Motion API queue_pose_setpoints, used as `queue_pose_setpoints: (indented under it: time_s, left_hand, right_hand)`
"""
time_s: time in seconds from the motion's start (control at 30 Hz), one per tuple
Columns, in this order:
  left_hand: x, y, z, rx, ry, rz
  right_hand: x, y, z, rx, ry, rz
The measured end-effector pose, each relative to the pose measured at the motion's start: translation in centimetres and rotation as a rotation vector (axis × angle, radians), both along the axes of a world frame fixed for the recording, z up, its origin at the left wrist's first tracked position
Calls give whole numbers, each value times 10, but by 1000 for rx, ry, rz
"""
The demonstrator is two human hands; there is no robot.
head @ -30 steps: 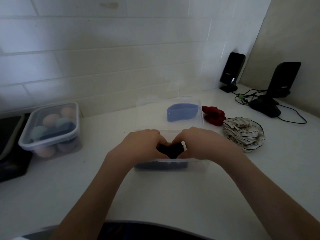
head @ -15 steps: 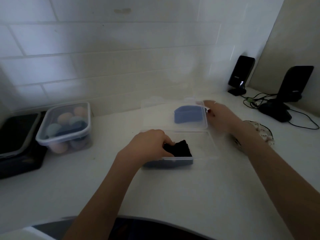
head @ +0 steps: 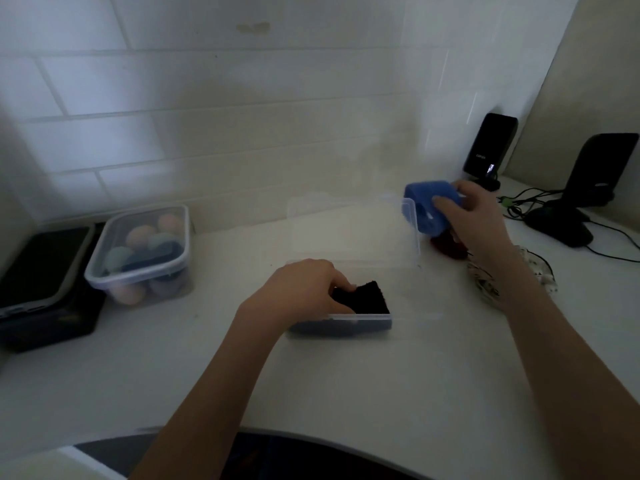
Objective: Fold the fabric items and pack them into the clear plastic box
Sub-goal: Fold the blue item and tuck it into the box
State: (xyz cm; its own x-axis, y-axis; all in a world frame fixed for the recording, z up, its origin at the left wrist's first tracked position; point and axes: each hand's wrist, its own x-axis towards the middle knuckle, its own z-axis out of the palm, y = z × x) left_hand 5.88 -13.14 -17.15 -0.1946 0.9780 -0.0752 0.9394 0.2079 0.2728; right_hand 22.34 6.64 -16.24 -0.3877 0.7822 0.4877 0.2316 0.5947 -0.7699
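A clear plastic box (head: 360, 318) sits open in the middle of the white counter, its clear lid (head: 353, 230) lying behind it. A folded black fabric (head: 367, 299) stands in the box's left part, and my left hand (head: 304, 289) presses on it with fingers curled over its top. My right hand (head: 474, 216) holds a blue fabric band (head: 429, 206) lifted above the lid's right end. A red fabric item (head: 448, 245) lies under that hand. A white patterned fabric (head: 485, 282) lies to the right, partly hidden by my forearm.
A closed clear container (head: 138, 251) of coloured round items stands at left, beside a black device (head: 41, 282). Two black speakers (head: 490, 147) (head: 602, 168), a black mouse-like object (head: 557, 226) and cables sit at the back right. A tiled wall runs behind.
My right hand left the black fabric, reached to the lid, took the blue band and lifted it to the right. My left hand stayed on the black fabric.
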Motion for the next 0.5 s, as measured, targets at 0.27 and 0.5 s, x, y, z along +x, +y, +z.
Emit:
queue_pose_setpoints:
  time_s: [0.27, 0.5]
  left_hand:
    - [-5, 1, 0, -28, -31, -31]
    - [-3, -5, -6, 430, -156, 68]
  right_hand:
    - [-5, -45, 44, -190, 135, 429]
    - [-16, -69, 51, -330, -89, 649]
